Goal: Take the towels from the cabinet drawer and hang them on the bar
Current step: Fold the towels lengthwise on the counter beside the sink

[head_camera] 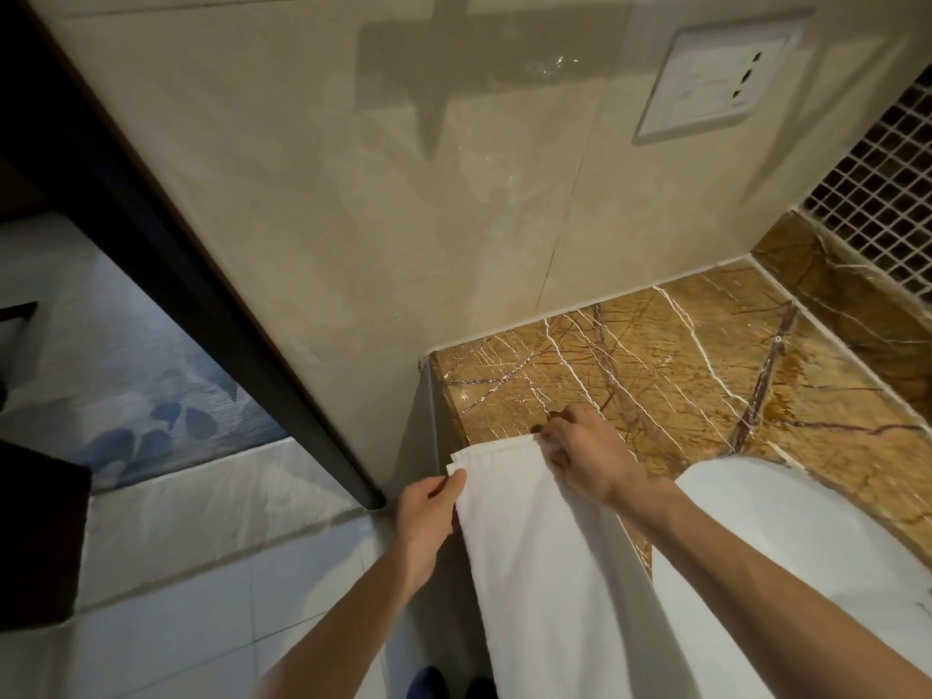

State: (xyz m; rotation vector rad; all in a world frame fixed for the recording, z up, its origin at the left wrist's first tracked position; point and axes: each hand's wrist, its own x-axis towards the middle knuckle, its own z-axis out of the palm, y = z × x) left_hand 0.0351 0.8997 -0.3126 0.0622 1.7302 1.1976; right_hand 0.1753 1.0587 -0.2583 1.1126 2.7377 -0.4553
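Left hand [428, 517] pinches towel [544, 572] at its left edge; right hand [585, 459] grips the far corner at the counter [706, 370] edge. Towel runs lengthwise near-to-far between them; bar unseen.

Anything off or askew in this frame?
Only minor: the white towel shows staggered folded layers at its top-left corner, by the left hand. The right hand grips its top edge. No spills or damage visible.

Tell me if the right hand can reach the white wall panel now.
Probably not yet: the right hand grips the white towel; otherwise only marble countertop lies before the wall panel.
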